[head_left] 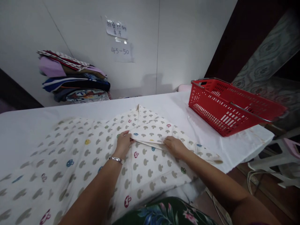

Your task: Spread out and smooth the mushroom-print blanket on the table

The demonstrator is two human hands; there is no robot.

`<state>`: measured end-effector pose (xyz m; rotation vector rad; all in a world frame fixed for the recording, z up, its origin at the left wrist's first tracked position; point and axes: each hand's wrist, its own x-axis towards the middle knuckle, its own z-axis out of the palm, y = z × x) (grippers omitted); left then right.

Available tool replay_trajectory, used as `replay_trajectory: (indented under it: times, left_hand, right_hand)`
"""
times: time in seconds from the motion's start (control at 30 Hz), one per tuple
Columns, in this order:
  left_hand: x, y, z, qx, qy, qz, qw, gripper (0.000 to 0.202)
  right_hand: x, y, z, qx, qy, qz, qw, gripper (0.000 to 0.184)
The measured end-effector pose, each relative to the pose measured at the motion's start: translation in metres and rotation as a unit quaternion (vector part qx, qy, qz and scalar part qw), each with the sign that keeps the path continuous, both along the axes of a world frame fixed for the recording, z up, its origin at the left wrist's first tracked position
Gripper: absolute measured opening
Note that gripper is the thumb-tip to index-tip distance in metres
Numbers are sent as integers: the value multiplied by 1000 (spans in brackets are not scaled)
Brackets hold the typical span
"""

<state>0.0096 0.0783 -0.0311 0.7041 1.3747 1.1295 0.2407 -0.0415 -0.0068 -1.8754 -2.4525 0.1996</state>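
A white cloth (93, 159) printed with grey and coloured mushrooms lies spread over the table, reaching past its near edge. Near the middle, one layer is turned over, making a fold with a loose edge. My left hand (124, 144), with a silver bracelet at the wrist, pinches the left end of that edge; its fingertips are partly under the cloth. At the right, my right hand (175, 146) grips the same edge, thumb and fingers closed on it. A pointed corner of the cloth stands up a little at the far side.
A red plastic basket (225, 109) with metal handles stands on the white-covered table (173, 104) at the right. Behind the table's left part is a stack of folded fabrics (75, 78). Paper notes (120, 51) hang on the wall. A white stool (276, 165) stands at the lower right.
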Motion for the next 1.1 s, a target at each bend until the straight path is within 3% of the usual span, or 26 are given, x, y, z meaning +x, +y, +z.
replay_trajectory:
  times: [0.2,0.47,0.87,1.1]
  left_hand:
    - [0,-1,0,8,5,10,1000,32]
    - [1,-1,-1,11,5,16,1000,32]
    - [-3,0,-13,47,28,1,998,33]
    - [-1,-1,-12,48,41,3,998,32]
  right_hand:
    - [-7,-10,-1,8,-25,28,999,25]
    - [-13,-13,-6,-4,4,17,1000,20]
    - [-3,-5,-6,-31,158,-6,987,13]
    - [-5,-11,-14,-18,151,35,988,20]
